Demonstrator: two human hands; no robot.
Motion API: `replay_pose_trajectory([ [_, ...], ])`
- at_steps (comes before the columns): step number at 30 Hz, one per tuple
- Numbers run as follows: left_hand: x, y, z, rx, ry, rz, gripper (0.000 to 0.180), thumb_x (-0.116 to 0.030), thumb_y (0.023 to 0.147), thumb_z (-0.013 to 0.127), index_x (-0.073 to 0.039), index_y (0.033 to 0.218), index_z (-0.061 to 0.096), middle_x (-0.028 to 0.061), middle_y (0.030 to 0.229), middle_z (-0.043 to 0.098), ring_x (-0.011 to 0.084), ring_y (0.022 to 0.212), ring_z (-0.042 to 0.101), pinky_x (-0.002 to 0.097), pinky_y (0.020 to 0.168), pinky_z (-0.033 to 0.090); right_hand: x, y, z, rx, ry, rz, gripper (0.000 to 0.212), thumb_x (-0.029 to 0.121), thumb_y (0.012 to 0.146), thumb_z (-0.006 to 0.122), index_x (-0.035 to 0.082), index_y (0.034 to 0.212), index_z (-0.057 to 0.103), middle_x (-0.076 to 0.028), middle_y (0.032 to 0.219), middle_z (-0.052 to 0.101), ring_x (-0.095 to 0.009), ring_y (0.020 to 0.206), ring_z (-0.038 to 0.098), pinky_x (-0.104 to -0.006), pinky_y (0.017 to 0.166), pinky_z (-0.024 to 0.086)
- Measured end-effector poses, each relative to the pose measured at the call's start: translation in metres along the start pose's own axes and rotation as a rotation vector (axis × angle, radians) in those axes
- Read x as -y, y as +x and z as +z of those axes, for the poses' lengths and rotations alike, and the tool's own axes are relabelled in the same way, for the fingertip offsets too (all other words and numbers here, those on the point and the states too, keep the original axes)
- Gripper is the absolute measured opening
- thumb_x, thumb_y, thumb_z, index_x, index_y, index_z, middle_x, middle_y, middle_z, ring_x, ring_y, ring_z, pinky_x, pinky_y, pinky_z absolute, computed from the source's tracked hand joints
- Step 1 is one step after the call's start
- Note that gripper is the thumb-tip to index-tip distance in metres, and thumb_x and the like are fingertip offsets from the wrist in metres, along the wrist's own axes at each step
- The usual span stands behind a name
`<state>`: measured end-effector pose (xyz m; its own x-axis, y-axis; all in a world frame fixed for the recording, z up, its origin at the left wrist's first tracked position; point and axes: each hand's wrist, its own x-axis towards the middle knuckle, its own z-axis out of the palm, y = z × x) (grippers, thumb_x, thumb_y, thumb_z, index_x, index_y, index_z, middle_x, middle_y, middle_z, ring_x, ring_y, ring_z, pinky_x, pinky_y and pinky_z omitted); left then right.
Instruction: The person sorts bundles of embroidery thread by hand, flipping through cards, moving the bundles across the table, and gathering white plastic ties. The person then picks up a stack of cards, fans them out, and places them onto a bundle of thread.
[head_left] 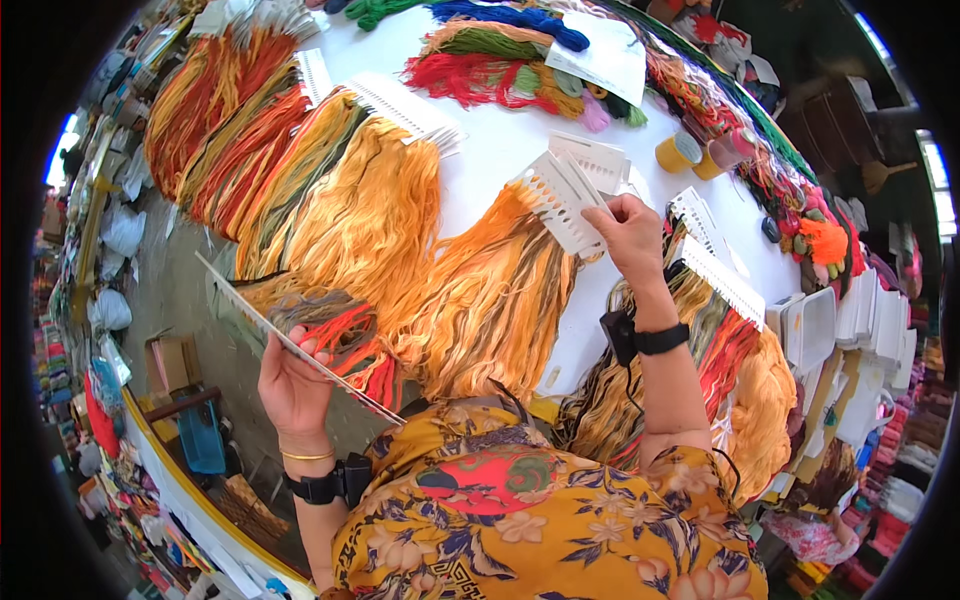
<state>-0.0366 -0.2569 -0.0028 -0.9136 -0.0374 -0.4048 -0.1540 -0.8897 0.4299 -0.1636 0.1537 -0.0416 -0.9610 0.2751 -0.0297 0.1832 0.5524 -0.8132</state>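
My left hand is closed on a long, thin card seen almost edge-on, held tilted at the lower left. Beyond this card, grey-brown and red threads show; how they attach is hidden. On the right, my right hand pinches the edge of a white punched thread card between thumb and fingers. Orange, peach and olive threads hang from its holes across the white table. Another white punched card lies just behind it.
Fanned cards with long orange, red and gold threads cover the table's left. More threaded cards lie at right, near a peach skein. Thread spools and colourful skeins sit at the back. White plastic containers stand at right.
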Motion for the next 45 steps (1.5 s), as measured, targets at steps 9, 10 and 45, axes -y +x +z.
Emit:
replay_pose_trajectory([
  [9, 0.017, -0.008, 0.030, 0.276, -0.046, -0.134, 0.037, -0.023, 0.099, 0.036, 0.000, 0.126, 0.045, 0.0207, 0.133, 0.045, 0.0348, 0.126, 0.042, 0.0490, 0.101, 0.039, 0.120, -0.101, 0.038, 0.313, 0.615, -0.060, 0.016, 0.008, 0.078, 0.074, 0.002, 0.077, 0.060, 0.001, 0.070, 0.061, -0.002, 0.060, 0.051, -0.0175, 0.052, 0.041],
  [10, 0.016, -0.011, 0.032, 0.252, -0.024, -0.128, 0.033, -0.023, 0.099, 0.038, -0.003, 0.124, 0.046, 0.0183, 0.133, 0.046, 0.0343, 0.126, 0.042, 0.0511, 0.103, 0.037, 0.133, -0.114, 0.047, 0.342, 0.638, -0.107, 0.016, 0.008, 0.078, 0.074, 0.002, 0.077, 0.060, 0.001, 0.069, 0.061, -0.002, 0.059, 0.050, -0.0177, 0.051, 0.041],
  [45, -0.119, -0.109, -0.052, 0.316, 0.064, 0.311, 0.021, -0.016, 0.098, 0.043, -0.005, 0.114, 0.050, 0.0063, 0.106, 0.062, 0.0167, 0.098, 0.060, 0.0332, 0.088, 0.048, 0.306, -0.302, 0.164, 0.435, 0.214, -0.768, 0.018, 0.017, 0.082, 0.069, 0.000, 0.087, 0.064, -0.011, 0.071, 0.058, -0.021, 0.061, 0.057, -0.0300, 0.056, 0.046],
])
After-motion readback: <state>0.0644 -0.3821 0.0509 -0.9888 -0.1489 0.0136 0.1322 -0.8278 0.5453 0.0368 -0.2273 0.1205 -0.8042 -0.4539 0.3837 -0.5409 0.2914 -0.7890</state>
